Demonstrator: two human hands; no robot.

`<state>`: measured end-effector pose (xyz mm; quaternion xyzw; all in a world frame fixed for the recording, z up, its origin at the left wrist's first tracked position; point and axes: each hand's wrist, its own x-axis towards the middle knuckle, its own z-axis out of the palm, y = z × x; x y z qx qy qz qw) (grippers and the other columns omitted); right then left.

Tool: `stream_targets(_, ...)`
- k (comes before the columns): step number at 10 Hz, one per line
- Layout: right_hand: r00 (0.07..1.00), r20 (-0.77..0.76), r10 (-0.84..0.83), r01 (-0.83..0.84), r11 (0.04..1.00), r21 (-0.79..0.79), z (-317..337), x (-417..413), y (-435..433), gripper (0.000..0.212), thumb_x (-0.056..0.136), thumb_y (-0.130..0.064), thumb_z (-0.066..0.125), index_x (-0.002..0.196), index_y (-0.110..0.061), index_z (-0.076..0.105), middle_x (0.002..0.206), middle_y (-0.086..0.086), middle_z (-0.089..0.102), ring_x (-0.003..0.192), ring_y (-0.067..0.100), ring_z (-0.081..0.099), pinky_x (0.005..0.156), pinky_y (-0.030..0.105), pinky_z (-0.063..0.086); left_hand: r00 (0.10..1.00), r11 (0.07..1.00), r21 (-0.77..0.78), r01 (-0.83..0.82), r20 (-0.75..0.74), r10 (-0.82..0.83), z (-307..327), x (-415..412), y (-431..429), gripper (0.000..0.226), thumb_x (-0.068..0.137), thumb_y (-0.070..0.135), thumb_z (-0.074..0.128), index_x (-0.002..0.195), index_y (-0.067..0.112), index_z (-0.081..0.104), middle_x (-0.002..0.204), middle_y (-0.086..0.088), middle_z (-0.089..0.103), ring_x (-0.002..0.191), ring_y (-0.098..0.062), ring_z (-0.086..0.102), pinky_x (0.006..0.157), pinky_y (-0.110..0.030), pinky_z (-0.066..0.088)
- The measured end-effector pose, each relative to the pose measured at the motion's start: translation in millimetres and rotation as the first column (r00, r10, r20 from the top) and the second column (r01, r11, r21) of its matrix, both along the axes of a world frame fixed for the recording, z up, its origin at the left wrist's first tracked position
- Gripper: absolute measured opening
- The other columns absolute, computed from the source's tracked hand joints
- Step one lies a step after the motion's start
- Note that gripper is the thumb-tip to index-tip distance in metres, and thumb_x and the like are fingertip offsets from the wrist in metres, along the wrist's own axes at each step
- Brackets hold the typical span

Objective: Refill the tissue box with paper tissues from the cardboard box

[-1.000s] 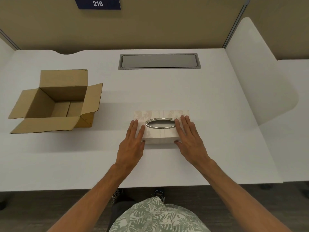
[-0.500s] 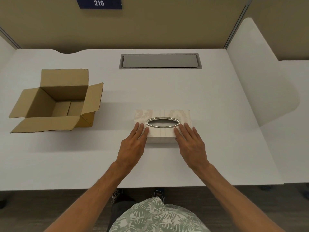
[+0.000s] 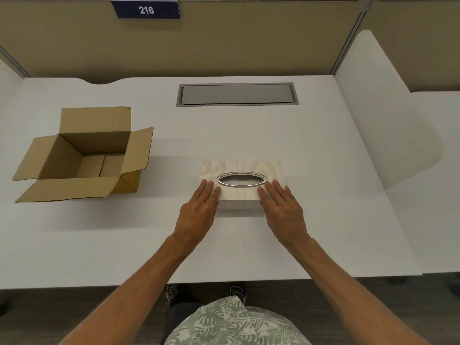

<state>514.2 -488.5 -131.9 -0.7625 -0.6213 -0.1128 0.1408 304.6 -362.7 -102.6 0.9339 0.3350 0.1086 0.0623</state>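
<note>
the tissue box (image 3: 241, 192) sits flat on the white table (image 3: 323, 195), near the front edge and about in the middle, its pale patterned top facing up with a silver-rimmed oval slot (image 3: 241, 179) in the centre; the slot looks dark inside and no tissue shows through it. the left hand (image 3: 199, 211) lies palm down with its fingers (image 3: 210, 189) stretched out flat and together, the tips resting on the near left corner of the box top. the right hand (image 3: 282, 211) mirrors it, flat and spread a little, fingertips on the near right corner beside the slot. neither hand is closed around anything. the cardboard box (image 3: 84, 155) stands well apart to the left on the same table, all four flaps folded outward, and its bare bottom shows. a grey cable hatch (image 3: 237, 94) is set into the table further back, and a sign reading 216 (image 3: 146, 9) hangs on the partition behind.
</note>
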Motion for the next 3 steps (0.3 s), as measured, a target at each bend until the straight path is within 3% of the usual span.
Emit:
stream_targets(1,0.999,-0.045,-0.024,0.024,1.000,0.001,5.4,-4.1,-0.3,0.040,0.089,-0.015,0.072,0.126,-0.003,0.065,0.134,0.019,0.063,0.130,0.038,0.053,0.103,0.058,0.046,0.999,0.999,-0.021,-0.034,0.014,0.035,0.3,1.0,-2.4,0.054,0.080,0.015,0.082,0.127,-0.003,0.064,0.135,-0.023,0.059,0.127,-0.041,0.055,0.084,-0.055,0.059)
stream_targets(2,0.992,-0.121,-0.039,0.039,0.999,-0.007,23.7,-9.6,3.7,0.046,0.092,-0.029,0.064,0.132,-0.007,0.061,0.139,0.015,0.059,0.134,0.033,0.050,0.110,0.057,0.038,0.999,0.999,-0.025,-0.032,0.021,0.033,9.3,1.2,-2.1,0.061,0.092,0.035,0.065,0.143,0.005,0.049,0.151,-0.019,0.045,0.142,-0.036,0.040,0.112,-0.053,0.040)
stream_targets(3,0.987,-0.163,-0.012,0.020,0.998,0.052,53.2,-6.5,21.6,0.053,0.096,-0.036,0.058,0.142,-0.011,0.052,0.148,0.013,0.051,0.141,0.029,0.042,0.116,0.052,0.030,0.998,0.998,0.054,-0.027,0.063,0.024,32.3,12.7,12.4,0.067,0.097,0.047,0.047,0.153,0.011,0.034,0.160,-0.015,0.031,0.150,-0.030,0.024,0.120,-0.051,0.027)
